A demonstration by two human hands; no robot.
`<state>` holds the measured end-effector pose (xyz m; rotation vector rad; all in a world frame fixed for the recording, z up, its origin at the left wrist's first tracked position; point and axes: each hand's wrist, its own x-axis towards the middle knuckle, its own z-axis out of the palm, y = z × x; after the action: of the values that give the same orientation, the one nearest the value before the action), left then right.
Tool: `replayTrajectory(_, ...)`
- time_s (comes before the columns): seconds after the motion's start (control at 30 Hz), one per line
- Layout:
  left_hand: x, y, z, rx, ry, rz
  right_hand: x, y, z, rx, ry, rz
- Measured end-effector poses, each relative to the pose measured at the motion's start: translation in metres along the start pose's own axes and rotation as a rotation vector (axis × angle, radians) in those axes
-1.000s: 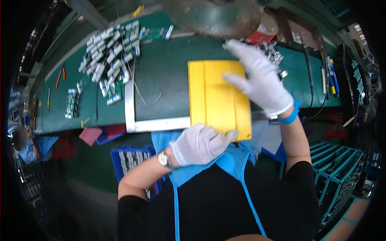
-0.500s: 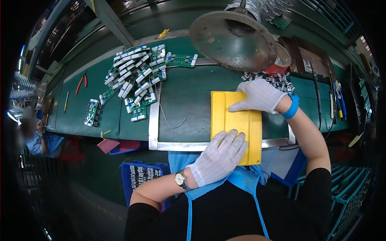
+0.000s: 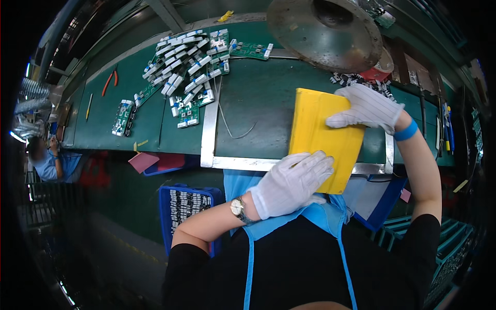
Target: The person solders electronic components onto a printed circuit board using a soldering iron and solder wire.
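A flat, rectangular yellow panel (image 3: 323,124) is held tilted above the near edge of the bench by both gloved hands. My right hand (image 3: 364,108) grips its far right edge, with the thumb across the upper face and the other fingers over the edge. My left hand (image 3: 297,181) holds the near left edge. Its fingers lie stretched together on the panel's face, and something white, possibly the thumb, shows below. The panel's underside is hidden. Beneath it is a dark green bench area bordered by a metal frame (image 3: 208,137).
Green circuit boards with white connectors (image 3: 181,67) are piled at the left. Red-handled pliers (image 3: 109,81) lie farther left. A metal hood (image 3: 325,33) hangs over small loose parts (image 3: 356,80). A blue bin (image 3: 165,212) stands below. A co-worker (image 3: 49,160) sits far left.
The yellow panel has tilted and rotated slightly, with both hands moving along on it. The whole view has shifted, so the bench sits higher in the picture.
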<state>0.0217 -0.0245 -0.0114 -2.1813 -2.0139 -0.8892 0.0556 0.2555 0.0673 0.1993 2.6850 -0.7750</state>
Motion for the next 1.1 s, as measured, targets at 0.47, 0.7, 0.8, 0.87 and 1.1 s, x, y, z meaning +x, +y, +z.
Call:
replayTrajectory(0.47, 0.001, -0.069, -0.06, 0.451, 0.348, -0.012, -0.026, 0.001, 0.041, -0.24, 0.848, -0.731)
replayTrajectory(0.7, -0.014, -0.065, -0.036, 0.319, 0.103, -0.001, -0.038, 0.031, 0.075, -0.365, 0.735, -0.62)
replayTrajectory(0.8, -0.01, -0.062, -0.036, 0.366, 0.09, 0.0, -0.042, 0.041, 0.076, -0.552, 0.693, -0.581)
replayTrajectory(0.87, -0.005, -0.058, -0.033, 0.368, 0.085, -0.014, -0.044, 0.046, 0.076, -0.553, 0.674, -0.563)
replayTrajectory(1.1, 0.003, -0.068, -0.036, 0.138, 0.076, -0.045, -0.049, 0.049, 0.076, -0.483, 0.56, -0.488)
